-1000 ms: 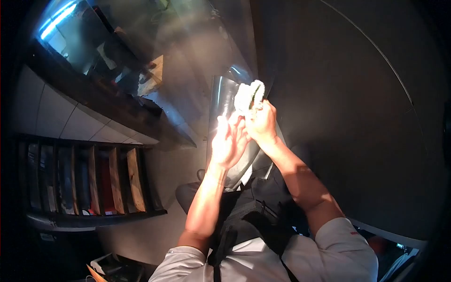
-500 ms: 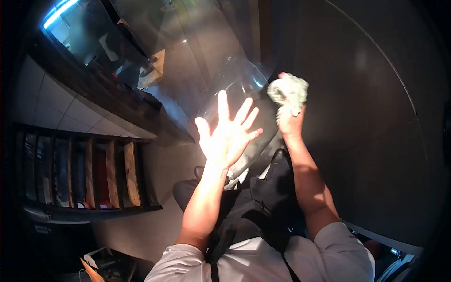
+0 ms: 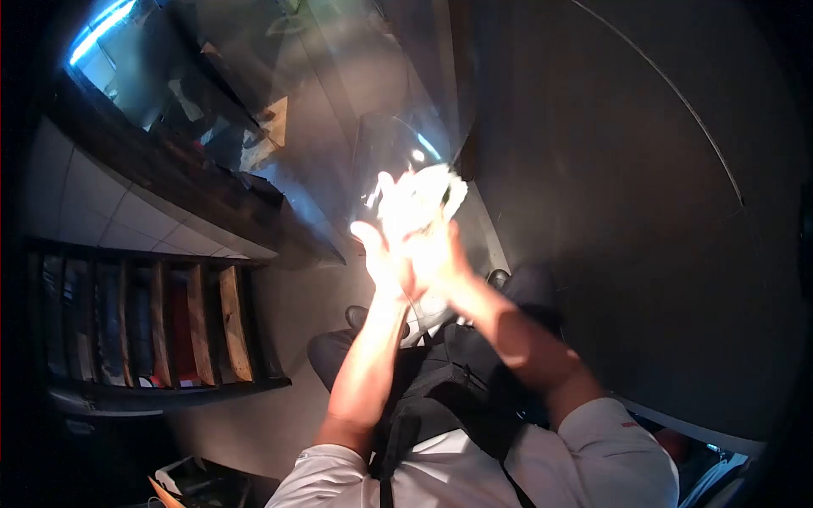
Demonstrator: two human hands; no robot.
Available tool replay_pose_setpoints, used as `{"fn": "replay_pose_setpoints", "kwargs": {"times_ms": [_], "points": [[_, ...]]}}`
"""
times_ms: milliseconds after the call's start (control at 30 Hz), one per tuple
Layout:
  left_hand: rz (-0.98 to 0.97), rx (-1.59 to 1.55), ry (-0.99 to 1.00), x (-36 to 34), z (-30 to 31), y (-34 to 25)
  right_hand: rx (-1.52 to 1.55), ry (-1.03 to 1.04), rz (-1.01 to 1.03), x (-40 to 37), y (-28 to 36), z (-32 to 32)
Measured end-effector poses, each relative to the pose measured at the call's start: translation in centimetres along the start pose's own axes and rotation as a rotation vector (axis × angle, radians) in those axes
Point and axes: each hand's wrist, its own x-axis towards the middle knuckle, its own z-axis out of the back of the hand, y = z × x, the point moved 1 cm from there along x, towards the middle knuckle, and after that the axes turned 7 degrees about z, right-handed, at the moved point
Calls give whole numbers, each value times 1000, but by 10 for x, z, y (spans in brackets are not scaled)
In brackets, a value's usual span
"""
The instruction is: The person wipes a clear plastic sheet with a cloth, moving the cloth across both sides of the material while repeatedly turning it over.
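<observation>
My left hand is held palm up, its thumb and one fingertip standing apart. A pale, crumpled cloth covers most of its other fingers in this view. Closed on the cloth, my right hand overlaps the left palm. Strong light washes out both hands, and I cannot tell whether the cloth presses on the palm. Around and beyond the fingers is a clear, curved, glass-like surface with bright reflections.
A dark slatted rack stands at the left. Behind it runs a dark-edged glass panel with a bright light tube. A large dark flat surface fills the right side. My legs and shoes are below my hands.
My right hand has swung left with the cloth, from beside the dark surface to over my left hand. My left hand has stayed nearly in place.
</observation>
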Motion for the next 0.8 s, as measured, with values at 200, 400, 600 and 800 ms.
{"fn": "replay_pose_setpoints", "kwargs": {"times_ms": [200, 400, 600, 800], "points": [[-44, -599, -185, -14, -17, -2, 72, 34, -63, -15, -9, 3], [27, -234, -189, -25, 3, 2, 193, -86, -322, 35, -24, 38], [8, -237, 27, -2, -6, -7, -120, 261, 177, -30, 38, -1], [12, 271, -243, -14, -46, 21, -115, 8, -21, 42, -17, 25]]}}
